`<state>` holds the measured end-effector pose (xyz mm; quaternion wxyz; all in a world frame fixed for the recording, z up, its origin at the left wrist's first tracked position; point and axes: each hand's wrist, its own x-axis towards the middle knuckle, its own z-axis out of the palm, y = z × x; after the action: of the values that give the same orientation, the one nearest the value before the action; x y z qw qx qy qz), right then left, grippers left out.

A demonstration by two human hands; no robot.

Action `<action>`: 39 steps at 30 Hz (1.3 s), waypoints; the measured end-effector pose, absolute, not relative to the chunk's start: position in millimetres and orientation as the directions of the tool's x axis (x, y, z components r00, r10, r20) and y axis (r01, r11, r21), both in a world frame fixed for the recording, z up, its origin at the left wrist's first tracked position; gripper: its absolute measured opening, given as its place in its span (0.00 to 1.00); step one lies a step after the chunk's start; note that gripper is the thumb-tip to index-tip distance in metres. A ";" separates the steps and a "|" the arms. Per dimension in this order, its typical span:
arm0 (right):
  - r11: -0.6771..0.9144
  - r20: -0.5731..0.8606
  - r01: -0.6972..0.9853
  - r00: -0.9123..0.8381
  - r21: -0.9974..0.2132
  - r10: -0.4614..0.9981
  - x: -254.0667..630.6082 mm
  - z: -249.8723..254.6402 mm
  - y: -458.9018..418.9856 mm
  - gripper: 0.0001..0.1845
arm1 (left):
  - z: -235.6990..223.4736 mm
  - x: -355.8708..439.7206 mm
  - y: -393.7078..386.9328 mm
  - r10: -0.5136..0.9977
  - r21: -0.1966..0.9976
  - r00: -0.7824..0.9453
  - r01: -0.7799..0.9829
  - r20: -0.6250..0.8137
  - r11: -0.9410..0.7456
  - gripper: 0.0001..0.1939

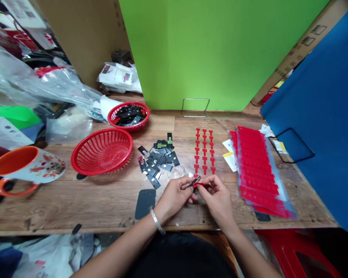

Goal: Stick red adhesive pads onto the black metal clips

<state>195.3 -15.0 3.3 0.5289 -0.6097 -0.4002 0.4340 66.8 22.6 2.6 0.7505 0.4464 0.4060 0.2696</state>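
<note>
Far left on the worktop [110,204] there's a white mug [48,166] with an orange inside and handle and a flowery print, then a big red plastic basket [104,150] with slots all over, so you're looking straight down at its bare bottom. Tucked just behind that one is a smaller red basket [135,127], heaped with black pieces [130,115] and a few red bits poking out. Next over, a loose pile of flat black tabs [159,156] is spread on the worktop, a couple of greenish ones in it. Then the left hand [176,195], wearing a silver bracelet [156,220], with thumb and fingers clamped on a small black piece [195,181] that pokes out past the fingertips. A red piece [196,186] sits right up against it, pinched by the fingertips of the right hand [219,199], so both hands meet there, just above the worktop near its front edge. Right behind the hands, red T-shapes [204,150] sit in three neat columns. Off to the right are some white cards [230,161] and overlapping clear sheets [258,170] carrying rows of red.
</note>
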 end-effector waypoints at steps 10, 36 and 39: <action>-0.104 -0.072 0.089 0.306 -0.991 0.949 195.6 0.2 -14.2 0.06 | 2.2 67.1 22.1 0.770 0.889 0.522 -0.047 -0.367 0.456 0.17; 0.018 0.133 0.342 0.314 -0.939 0.940 193.4 -6.3 -19.8 0.02 | 0.1 72.1 19.6 0.851 0.918 0.405 -0.065 -0.335 0.392 0.16; 0.118 0.283 0.462 0.306 -0.879 0.909 190.4 -0.6 -21.5 0.04 | 5.4 72.5 19.1 0.871 0.927 0.376 -0.071 -0.318 0.369 0.15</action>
<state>190.4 -21.5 -0.6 0.5099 -0.6270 -0.5467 0.2189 72.5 19.1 5.4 0.6973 0.4489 0.4452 0.3376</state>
